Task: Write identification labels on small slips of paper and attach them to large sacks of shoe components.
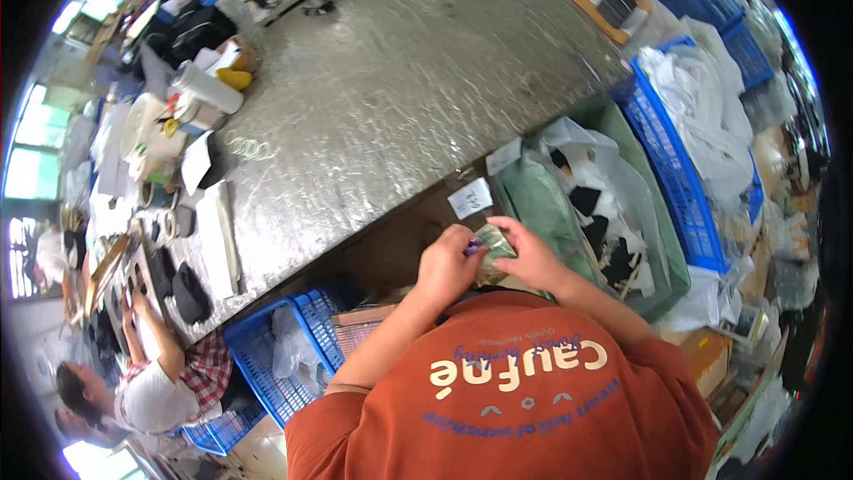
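Close to my body, my left hand (447, 265) and my right hand (530, 260) meet below the table edge. Between them is a small, thin greenish piece (496, 243) with a shiny surface, too small to name. My right hand pinches it at its edge. The fingers of my left hand are curled together around a small purple item (473, 247), mostly covered, its kind unclear. Just beyond the hands a white paper label (471, 199) with writing hangs at the table's side.
A scratched metal-topped table (400, 80) spreads ahead. To the right stand a green bin (671, 258) of scraps and a blue crate (680, 160) with white bags. Another blue crate (306, 329) sits at left, near a seated person (160, 382) working at the table.
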